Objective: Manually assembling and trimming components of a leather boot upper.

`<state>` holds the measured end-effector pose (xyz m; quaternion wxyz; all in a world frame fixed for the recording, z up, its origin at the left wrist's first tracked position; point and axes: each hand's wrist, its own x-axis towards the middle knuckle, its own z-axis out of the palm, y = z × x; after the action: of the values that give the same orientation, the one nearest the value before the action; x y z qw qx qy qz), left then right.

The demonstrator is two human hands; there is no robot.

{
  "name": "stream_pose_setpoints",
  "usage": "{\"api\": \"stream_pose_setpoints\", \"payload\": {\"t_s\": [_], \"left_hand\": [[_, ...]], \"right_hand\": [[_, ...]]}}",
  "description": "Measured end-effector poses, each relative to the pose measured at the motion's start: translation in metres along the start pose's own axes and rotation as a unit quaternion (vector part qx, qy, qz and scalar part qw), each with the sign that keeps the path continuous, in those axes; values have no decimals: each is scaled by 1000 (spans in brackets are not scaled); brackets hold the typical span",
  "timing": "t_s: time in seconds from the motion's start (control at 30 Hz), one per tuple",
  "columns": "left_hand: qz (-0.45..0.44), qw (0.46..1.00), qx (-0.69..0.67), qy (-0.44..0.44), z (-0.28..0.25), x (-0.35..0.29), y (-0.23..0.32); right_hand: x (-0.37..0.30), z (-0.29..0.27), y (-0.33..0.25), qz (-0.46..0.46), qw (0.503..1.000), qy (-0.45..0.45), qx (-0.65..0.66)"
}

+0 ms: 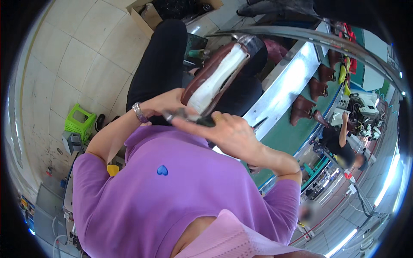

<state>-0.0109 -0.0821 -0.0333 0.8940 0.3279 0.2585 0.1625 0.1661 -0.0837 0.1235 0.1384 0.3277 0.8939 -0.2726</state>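
Note:
A brown leather shoe lies sole side up over my lap, its pale underside framed by the leather edge. My left hand, with a metal band on its wrist, is closed round the shoe's near end. My right hand is closed on a metal hand tool with a dark handle. The tool's metal end lies across the shoe's near end, close to my left fingers. Blur hides its exact kind and whether it touches the leather. The shoe's far end is beside a dark, checked-pattern surface.
To the right runs a shiny metal ledge beside a green belt carrying several brown boots. A curved metal rail crosses beyond. A green stool stands left; a cardboard box is ahead. Another person works far right.

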Motion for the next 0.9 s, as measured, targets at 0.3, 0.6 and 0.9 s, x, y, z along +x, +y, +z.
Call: {"api": "stream_pose_setpoints", "payload": {"t_s": [0.3, 0.6, 0.9], "left_hand": [[-53, 998, 44, 0, 10, -4, 11], [418, 609, 664, 113, 74, 96, 78], [229, 699, 656, 170, 30, 192, 127]], "right_hand": [[-6, -11, 48, 88, 987, 134, 24], [-40, -23, 116, 261, 888, 344, 161], [-98, -10, 123, 375, 736, 223, 517]]}}
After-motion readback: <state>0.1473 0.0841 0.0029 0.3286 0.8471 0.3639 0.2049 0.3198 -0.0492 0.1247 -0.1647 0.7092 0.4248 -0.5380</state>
